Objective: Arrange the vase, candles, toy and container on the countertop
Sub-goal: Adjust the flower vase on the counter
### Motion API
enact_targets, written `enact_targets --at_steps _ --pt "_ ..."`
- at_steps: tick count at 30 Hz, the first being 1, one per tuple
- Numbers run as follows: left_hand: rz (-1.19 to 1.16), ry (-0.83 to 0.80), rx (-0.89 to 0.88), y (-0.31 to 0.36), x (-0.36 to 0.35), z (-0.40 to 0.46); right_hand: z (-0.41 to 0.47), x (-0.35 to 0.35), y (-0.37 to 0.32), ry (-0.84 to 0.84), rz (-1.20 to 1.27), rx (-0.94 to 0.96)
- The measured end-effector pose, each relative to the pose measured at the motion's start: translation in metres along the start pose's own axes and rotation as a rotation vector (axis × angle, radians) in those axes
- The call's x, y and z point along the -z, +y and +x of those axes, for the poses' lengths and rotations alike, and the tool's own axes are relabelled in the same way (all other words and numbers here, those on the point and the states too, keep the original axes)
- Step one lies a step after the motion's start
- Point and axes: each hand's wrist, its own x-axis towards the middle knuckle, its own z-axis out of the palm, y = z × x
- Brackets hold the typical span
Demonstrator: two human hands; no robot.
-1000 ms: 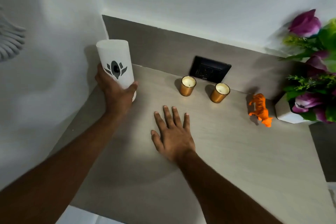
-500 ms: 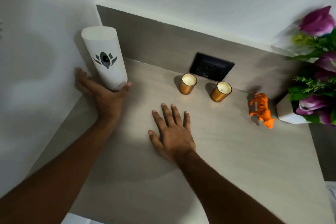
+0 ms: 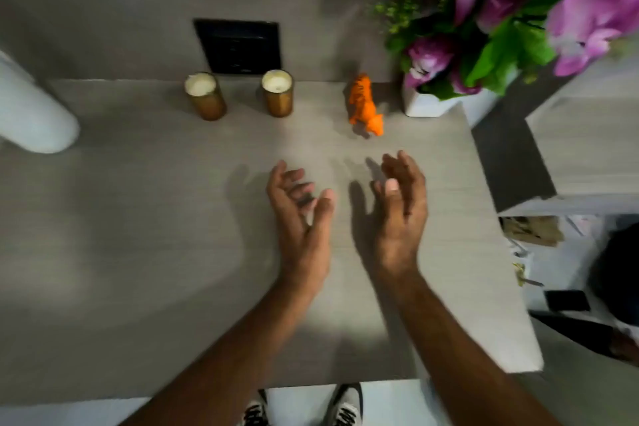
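My left hand (image 3: 300, 218) and my right hand (image 3: 401, 214) hover side by side over the middle of the grey countertop (image 3: 138, 252), both empty with fingers spread. Beyond them, along the back wall, stand two gold candles, one on the left (image 3: 204, 95) and one on the right (image 3: 277, 93). The orange tiger toy (image 3: 363, 105) stands to their right, just ahead of my right hand. A white square vase (image 3: 428, 105) with purple flowers sits at the back right. The white cylindrical container (image 3: 31, 114) stands at the far left, partly out of view.
A black wall socket (image 3: 238, 45) sits on the backsplash behind the candles. The countertop ends on the right at a lower grey shelf (image 3: 587, 142), with clutter on the floor below. My shoes (image 3: 304, 408) show under the front edge.
My left hand let go of the white container, which now stands at the far left, and moved right. My right hand lifted off the counter. The view shifted right.
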Motion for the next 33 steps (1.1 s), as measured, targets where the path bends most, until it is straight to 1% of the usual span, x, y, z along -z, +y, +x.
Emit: enact_targets --at_steps 3,5,8,11,13,15,16,22,26,33 --pt "0.071 -0.136 -0.005 -0.008 -0.069 -0.022 0.049 0.06 -0.007 0.117 0.049 -0.076" --pt "0.116 -0.192 0.011 -0.011 -0.109 -0.017 0.085 0.075 -0.006 0.106 0.012 -0.11" --pt "0.145 -0.203 0.026 -0.015 -0.153 0.011 0.131 0.073 -0.003 0.054 -0.161 -0.047" --pt "0.284 -0.16 -0.064 -0.02 -0.179 0.046 0.162 0.063 -0.007 0.07 -0.239 -0.001" --pt "0.315 -0.076 -0.094 -0.023 -0.192 0.067 0.178 0.057 -0.006 0.07 -0.285 0.028" --pt "0.321 0.012 -0.07 -0.024 -0.204 0.082 0.191 0.055 -0.005 0.04 -0.348 0.032" --pt "0.317 0.03 -0.055 -0.025 -0.209 0.087 0.196 0.055 -0.005 0.022 -0.366 0.027" --pt "0.372 0.016 -0.086 -0.032 -0.23 0.093 0.216 0.07 -0.011 0.021 -0.394 0.042" --pt "0.402 -0.031 -0.126 -0.037 -0.235 0.092 0.218 0.073 -0.012 0.099 -0.368 0.012" --pt "0.387 -0.013 -0.151 -0.034 -0.233 0.092 0.221 0.072 -0.007 0.156 -0.358 -0.011"
